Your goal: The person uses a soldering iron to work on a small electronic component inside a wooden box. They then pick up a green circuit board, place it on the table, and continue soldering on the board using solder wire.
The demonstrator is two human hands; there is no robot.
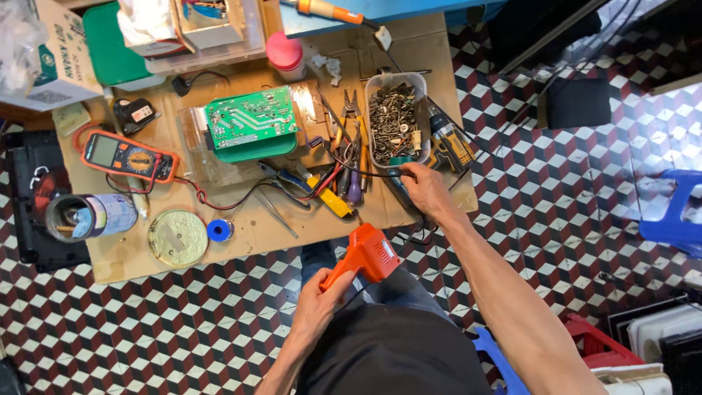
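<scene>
- The orange plastic pistol-shaped tool [365, 256] is in front of the low work table, above the person's lap, near the table's front edge.
- The left hand [316, 301] is closed round the tool's handle from below; thumb lies along the grip.
- The right hand [426, 189] reaches over the table edge, fingers curled on a thin dark probe-like tool w/ black wire [398, 189]; exact grip I cannot tell, tip is partly hidden.
- Just above the right hand stands a clear plastic tub full of screws & small metal parts [397, 117].
- Left of the tub lies a bunch of pliers, cutters & screwdrivers w/ coloured handles [344, 164].
- Further left a green printed circuit board [251, 117] rests on a green tray.
- An orange-and-grey digital multimeter [128, 156] lies near the left edge, red lead running toward the centre.
- At front left: a round yellowish tin [178, 237], a small blue solder spool [219, 230] beside it, and a can lying on its side [89, 216].
- The brown cardboard-covered table top [248, 227] stands on a floor w/ red, black & white cube pattern tiles [146, 329].
</scene>
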